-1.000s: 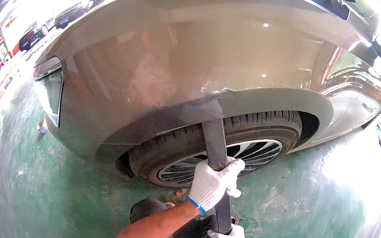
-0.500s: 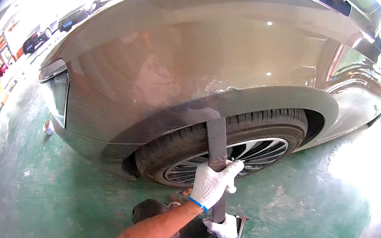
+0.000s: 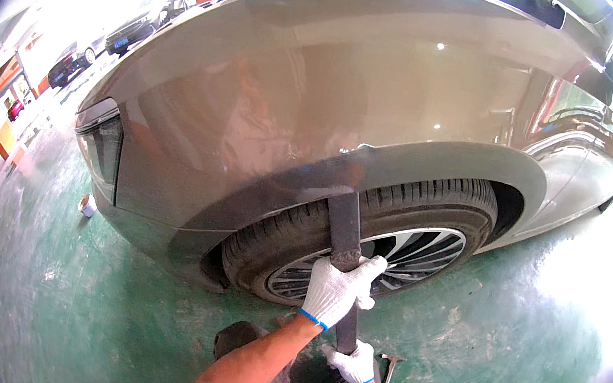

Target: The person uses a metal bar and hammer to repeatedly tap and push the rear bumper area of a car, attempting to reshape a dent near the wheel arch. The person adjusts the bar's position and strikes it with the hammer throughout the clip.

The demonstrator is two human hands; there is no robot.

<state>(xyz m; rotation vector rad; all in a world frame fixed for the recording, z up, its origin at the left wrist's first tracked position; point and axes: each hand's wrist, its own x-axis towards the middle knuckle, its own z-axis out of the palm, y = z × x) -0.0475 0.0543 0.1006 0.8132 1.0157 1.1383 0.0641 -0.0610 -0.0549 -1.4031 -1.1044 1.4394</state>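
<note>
A long flat dark bar (image 3: 346,224) slants up from my lap across the front of the wheel. Its top end passes out of sight behind the wheel arch lip (image 3: 306,195). My left hand (image 3: 339,292), in a white knit glove with a blue cuff, is closed round the bar's middle over the rim. Lower down, my right hand (image 3: 353,363), gloved the same way, grips the bar near its bottom end. Just above the arch, the bronze-grey fender (image 3: 291,80) has a crease with chipped paint (image 3: 357,150).
Behind the bar are the tyre (image 3: 431,196) and the multi-spoke wheel (image 3: 423,256). A hammer (image 3: 390,369) is beside my right hand. On the green floor (image 3: 134,300), a small white tub (image 3: 87,205) stands near the headlight (image 3: 101,147). Another car (image 3: 69,66) is parked far left.
The view has shifted slightly, so the car sits a little further right. Both hands keep their hold on the bar, which has barely moved against the arch.
</note>
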